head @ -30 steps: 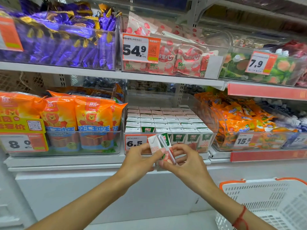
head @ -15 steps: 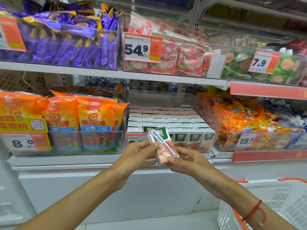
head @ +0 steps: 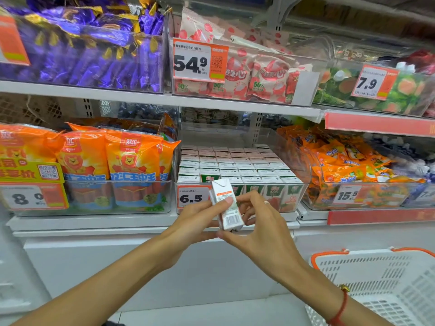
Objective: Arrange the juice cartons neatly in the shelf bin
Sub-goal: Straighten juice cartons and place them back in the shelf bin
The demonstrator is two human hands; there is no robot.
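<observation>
A person stands facing a shop shelf, both bare forearms reaching forward, holding one small juice carton (head: 226, 204) between the hands just in front of the shelf's front edge. The left hand (head: 195, 222) grips the carton from its left side, thumb pressed across the printed face and fingers curled behind. The right hand (head: 261, 228) pinches it from the right, with its thumb under the bottom corner and its fingers wrapped around the far side. The carton is tilted, its folded white top leaning up and left, its barcode end lowest. Directly behind it sits the clear shelf bin (head: 303, 196), at the middle of the lower shelf, filled with tidy rows of matching cartons (head: 237, 164) standing upright, white tops showing. One gap shows in the front row near the bin's left front corner, above the price tag (head: 191, 198) reading 6.5, where a green carton face is exposed. Orange snack packs (head: 122, 158) fill the bin to the left, and a white basket (head: 386, 283) with an orange rim stands at lower right. The carton looks light and fairly stiff, a flat-sided box with smooth, somewhat slick coated faces; squeezing hard would likely dent the walls. It is best held across two opposite flat sides near the middle, then turned upright with the folded top uppermost and slid straight down into the gap, label facing forward.
</observation>
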